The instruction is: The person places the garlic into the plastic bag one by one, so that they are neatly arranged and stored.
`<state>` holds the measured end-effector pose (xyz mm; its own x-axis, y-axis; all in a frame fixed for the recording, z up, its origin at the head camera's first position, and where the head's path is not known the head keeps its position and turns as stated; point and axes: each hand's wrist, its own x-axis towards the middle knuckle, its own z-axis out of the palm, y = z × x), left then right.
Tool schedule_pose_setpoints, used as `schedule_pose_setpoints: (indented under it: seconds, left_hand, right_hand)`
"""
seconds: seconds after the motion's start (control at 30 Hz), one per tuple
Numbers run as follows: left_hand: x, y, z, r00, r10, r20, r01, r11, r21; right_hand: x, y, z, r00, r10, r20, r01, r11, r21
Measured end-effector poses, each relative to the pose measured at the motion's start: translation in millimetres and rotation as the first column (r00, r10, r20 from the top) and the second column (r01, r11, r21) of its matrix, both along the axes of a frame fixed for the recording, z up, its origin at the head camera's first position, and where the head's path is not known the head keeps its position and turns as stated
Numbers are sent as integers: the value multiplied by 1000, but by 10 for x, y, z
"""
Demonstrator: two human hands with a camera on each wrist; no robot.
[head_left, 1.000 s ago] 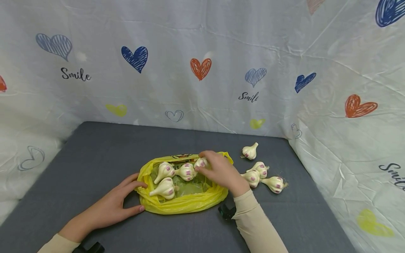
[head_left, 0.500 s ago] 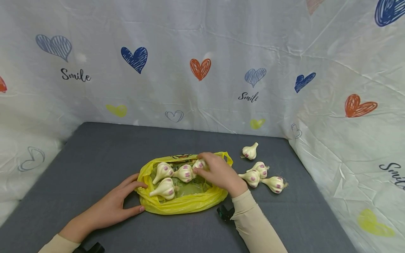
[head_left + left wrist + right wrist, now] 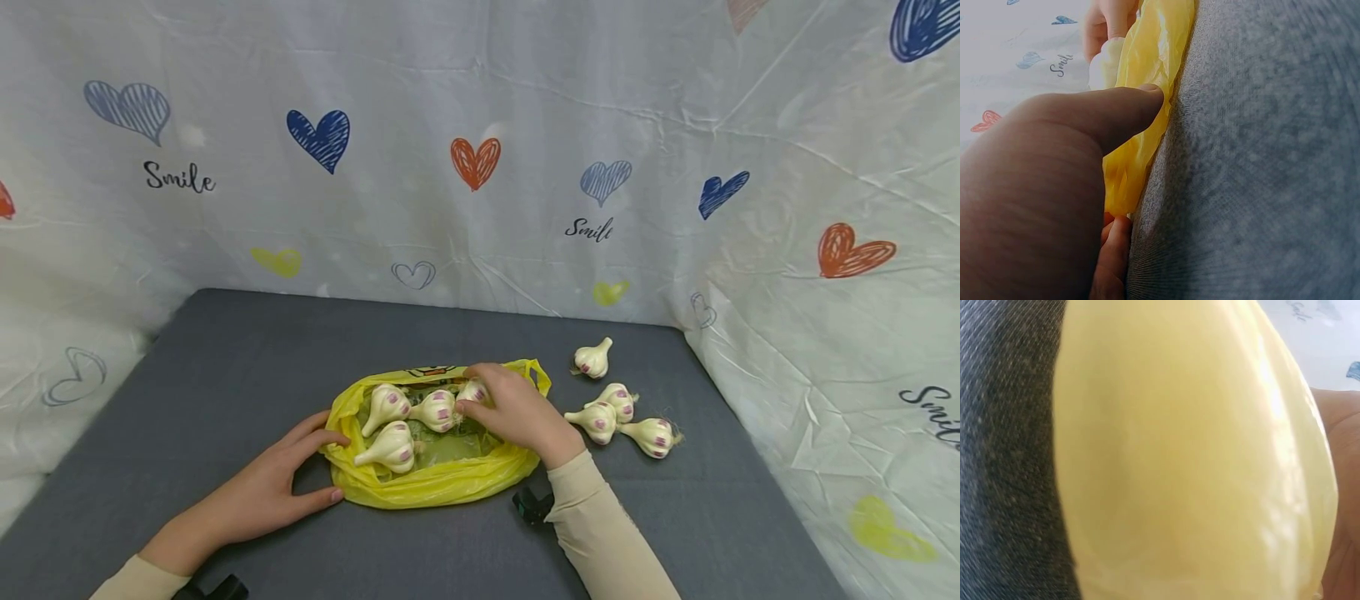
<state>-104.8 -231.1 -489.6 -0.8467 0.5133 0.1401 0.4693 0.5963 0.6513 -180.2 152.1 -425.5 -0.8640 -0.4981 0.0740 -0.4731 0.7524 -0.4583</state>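
A yellow plastic bag (image 3: 442, 493) lies with its mouth spread wide in the head view. Inside it, my right hand (image 3: 521, 412) grips a garlic bulb (image 3: 472, 391) with thumb and fingers, partly hiding it. Three more bulbs lie in the bag: a middle one (image 3: 437, 410) beside the held bulb, an upper-left one (image 3: 387, 407) and a lower-left one (image 3: 390, 447). My left hand (image 3: 273, 479) rests against the bag's left end, thumb and fingers spread apart. The left wrist view shows its straight thumb (image 3: 1129, 112) along the yellow plastic. Bag plastic (image 3: 1191, 450) fills most of the right wrist view.
On the dark grey cloth (image 3: 247, 358), right of the bag, three garlic bulbs (image 3: 649, 437) sit close together. Another bulb (image 3: 592, 359) lies behind them. A white curtain (image 3: 397, 83) printed with hearts encloses the table's back and sides.
My right hand has shifted slightly left inside the bag, and the held bulb has moved left against the middle one. My left hand has stayed put.
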Motion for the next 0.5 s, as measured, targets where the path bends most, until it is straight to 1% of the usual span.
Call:
schedule_pose_setpoints:
  seconds: [0.5]
  left_hand:
    - [7,-1,27,1000,-10,9,10,1000,11]
  right_hand:
    - [16,15,10,1000,-7,16,8,1000,-19]
